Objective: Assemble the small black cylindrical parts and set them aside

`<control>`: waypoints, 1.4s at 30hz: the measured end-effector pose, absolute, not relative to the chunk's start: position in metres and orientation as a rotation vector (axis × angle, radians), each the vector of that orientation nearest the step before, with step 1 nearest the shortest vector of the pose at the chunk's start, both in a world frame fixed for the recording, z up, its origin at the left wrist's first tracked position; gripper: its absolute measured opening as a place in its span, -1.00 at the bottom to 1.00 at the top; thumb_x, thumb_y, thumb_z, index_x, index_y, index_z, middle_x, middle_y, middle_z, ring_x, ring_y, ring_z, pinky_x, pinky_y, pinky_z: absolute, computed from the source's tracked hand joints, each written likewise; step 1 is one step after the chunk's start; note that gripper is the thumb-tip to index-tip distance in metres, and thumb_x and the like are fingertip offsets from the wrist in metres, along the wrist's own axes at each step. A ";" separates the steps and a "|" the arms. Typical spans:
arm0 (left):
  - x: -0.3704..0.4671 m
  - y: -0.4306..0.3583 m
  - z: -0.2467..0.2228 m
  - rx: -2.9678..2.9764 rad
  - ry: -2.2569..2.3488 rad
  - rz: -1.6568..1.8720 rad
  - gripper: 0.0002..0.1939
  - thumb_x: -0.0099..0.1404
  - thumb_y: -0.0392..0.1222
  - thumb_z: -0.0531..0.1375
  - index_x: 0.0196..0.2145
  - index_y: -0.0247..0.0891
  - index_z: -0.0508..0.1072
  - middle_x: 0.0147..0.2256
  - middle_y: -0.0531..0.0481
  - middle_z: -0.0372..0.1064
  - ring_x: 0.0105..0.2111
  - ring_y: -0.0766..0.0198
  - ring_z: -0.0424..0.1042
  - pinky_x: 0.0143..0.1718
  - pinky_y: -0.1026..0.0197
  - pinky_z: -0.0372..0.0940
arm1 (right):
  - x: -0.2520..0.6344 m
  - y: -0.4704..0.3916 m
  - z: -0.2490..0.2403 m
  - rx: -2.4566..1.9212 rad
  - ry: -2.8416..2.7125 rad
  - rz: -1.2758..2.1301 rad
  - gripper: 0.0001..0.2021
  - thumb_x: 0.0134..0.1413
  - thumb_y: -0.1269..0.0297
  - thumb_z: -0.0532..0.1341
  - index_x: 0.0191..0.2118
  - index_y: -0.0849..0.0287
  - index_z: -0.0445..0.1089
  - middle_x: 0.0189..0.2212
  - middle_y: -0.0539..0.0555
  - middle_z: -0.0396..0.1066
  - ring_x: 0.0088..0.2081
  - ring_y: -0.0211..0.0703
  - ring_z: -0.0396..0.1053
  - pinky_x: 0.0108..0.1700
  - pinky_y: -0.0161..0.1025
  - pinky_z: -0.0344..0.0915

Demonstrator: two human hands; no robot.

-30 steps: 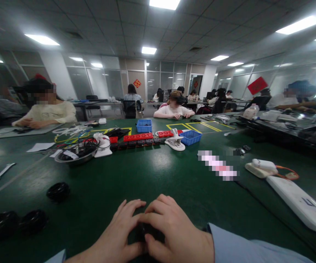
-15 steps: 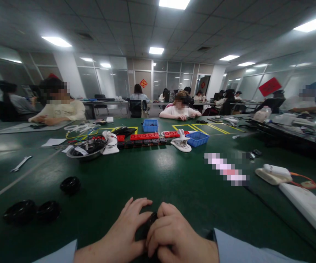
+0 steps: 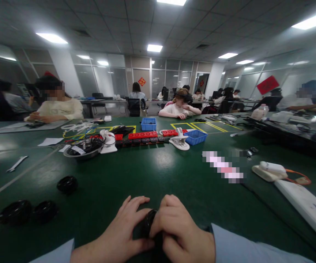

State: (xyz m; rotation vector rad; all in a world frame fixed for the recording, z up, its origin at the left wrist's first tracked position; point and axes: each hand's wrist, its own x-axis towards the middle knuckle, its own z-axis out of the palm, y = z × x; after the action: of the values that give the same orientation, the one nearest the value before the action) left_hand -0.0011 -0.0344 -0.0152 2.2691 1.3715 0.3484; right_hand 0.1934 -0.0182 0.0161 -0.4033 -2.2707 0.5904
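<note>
Low in the head view, a glossy black ring-shaped roll (image 3: 149, 222) stands between my two hands, partly covered by fingers. My left hand (image 3: 119, 232) curves round its left side, index finger and thumb against it and the other fingers stretched forward. My right hand (image 3: 181, 226) is closed on the roll's right side, its bent fingers hiding much of it. To the left, similar black rolls lie on the green table: one (image 3: 67, 185) farther off, and two nearer, a larger roll (image 3: 15, 212) beside a smaller roll (image 3: 45, 211).
Farther off are a metal bowl (image 3: 82, 155) of black cables, white clamps (image 3: 179, 140), red socket strips (image 3: 143, 135) and blue bins (image 3: 195, 137). A wrench (image 3: 17, 163) lies left; a white power bank (image 3: 304, 208) and black cable lie right. People sit around the room.
The view has shifted slightly, so the table things appear a little farther left. My right hand's fingers have moved on the roll, and more of its black side shows between my hands.
</note>
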 end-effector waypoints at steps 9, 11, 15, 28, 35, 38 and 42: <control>-0.005 -0.033 0.025 2.393 1.095 0.652 -0.66 0.16 -0.05 0.23 -0.10 -0.11 0.39 -0.07 -0.03 0.32 -0.03 0.11 0.22 0.02 0.03 0.13 | 0.214 0.033 0.027 -0.790 -2.664 1.170 -0.42 -0.29 0.50 0.24 0.00 0.22 0.24 -0.15 0.11 0.29 -0.12 -0.06 0.19 -0.08 -0.14 0.14; -0.002 -0.031 0.042 2.444 0.980 0.560 -0.70 0.13 -0.13 0.27 -0.14 -0.13 0.43 -0.13 0.01 0.38 -0.12 0.18 0.27 -0.07 0.14 0.19 | 0.215 0.033 0.027 -0.717 -2.726 1.126 -0.29 -0.31 0.46 0.31 0.09 0.19 0.15 -0.08 0.12 0.26 -0.07 -0.03 0.17 -0.04 -0.12 0.11; 0.003 -0.025 0.064 2.494 0.875 0.383 -0.57 0.11 -0.22 0.30 -0.05 -0.10 0.37 -0.07 0.05 0.36 -0.11 0.20 0.25 -0.08 0.18 0.17 | 0.209 0.029 0.021 -0.598 -2.777 0.991 -0.36 -0.35 0.35 0.38 0.00 0.17 0.26 -0.12 0.07 0.30 -0.10 -0.04 0.19 -0.01 -0.09 0.07; 0.019 -0.023 0.065 2.556 1.187 0.208 -0.58 -0.05 -0.07 0.38 -0.21 -0.21 0.44 -0.32 0.04 0.36 -0.29 0.20 0.35 -0.31 0.24 0.21 | 0.202 0.029 0.003 -0.622 -2.722 0.869 -0.54 -0.31 0.14 0.40 -0.16 0.07 0.40 -0.22 0.01 0.32 -0.20 -0.10 0.22 -0.14 -0.19 0.11; 0.031 -0.029 0.044 2.765 1.670 0.243 -0.49 -0.06 0.25 0.26 -0.47 -0.33 0.40 -0.49 -0.04 0.34 -0.44 0.11 0.33 -0.42 0.13 0.20 | 0.191 0.016 0.000 -0.985 -2.619 0.699 -0.59 -0.40 0.11 0.41 -0.40 0.23 0.32 -0.44 0.00 0.30 -0.38 -0.19 0.20 -0.34 -0.29 0.08; 0.030 -0.027 0.034 2.848 1.717 0.315 -0.43 0.00 0.33 0.16 -0.49 -0.33 0.38 -0.51 -0.06 0.33 -0.46 0.10 0.34 -0.45 0.12 0.18 | 0.188 0.011 -0.003 -1.088 -2.577 0.596 -0.62 -0.38 0.14 0.40 -0.43 0.22 0.28 -0.46 0.00 0.28 -0.40 -0.20 0.18 -0.38 -0.29 0.05; 0.027 -0.025 0.029 2.868 1.697 0.363 -0.32 0.05 0.44 -0.03 -0.49 -0.32 0.37 -0.54 -0.08 0.34 -0.50 0.11 0.35 -0.50 0.14 0.16 | 0.187 0.008 -0.005 -1.132 -2.555 0.518 -0.62 -0.30 0.08 0.35 -0.43 0.21 0.25 -0.45 0.03 0.28 -0.41 -0.18 0.18 -0.38 -0.27 0.06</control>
State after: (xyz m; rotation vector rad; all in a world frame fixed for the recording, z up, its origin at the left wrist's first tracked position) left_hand 0.0270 -0.0253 0.0290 2.8676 1.6966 0.3631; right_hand 0.1874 0.0084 -0.0046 -1.1322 -2.5545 0.5183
